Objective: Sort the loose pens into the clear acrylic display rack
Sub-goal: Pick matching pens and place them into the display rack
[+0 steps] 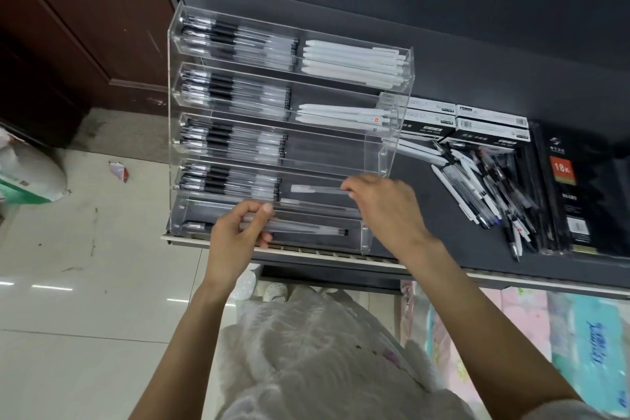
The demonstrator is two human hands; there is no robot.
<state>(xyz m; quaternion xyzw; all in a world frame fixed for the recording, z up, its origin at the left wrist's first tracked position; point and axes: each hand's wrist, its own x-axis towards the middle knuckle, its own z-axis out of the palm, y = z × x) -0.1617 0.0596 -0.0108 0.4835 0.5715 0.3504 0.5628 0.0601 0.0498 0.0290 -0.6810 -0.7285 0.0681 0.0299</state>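
Pinched between my right hand (381, 204) thumb and fingertips is a frosted clear pen (318, 189), held level over the right side of the rack's fourth tier; my left hand (238, 232) curls around the near end of a small bundle of clear pens (296, 228), whose far ends lie in the lowest tier; both hands are closed on pens. I see the clear acrylic display rack (170, 106) standing at the front edge of a dark shelf (477, 61); its left compartments are packed with black-gripped pens in the upper four tiers, its right compartments hold white pens in the top two tiers only; the third tier's right side looks bare. I judge the step in hand to be seating these clear pens; next I need to lower the right pen flat into its slot and let go, then return to the loose pile (487, 187), which lies just right of the rack and is far from sorted.
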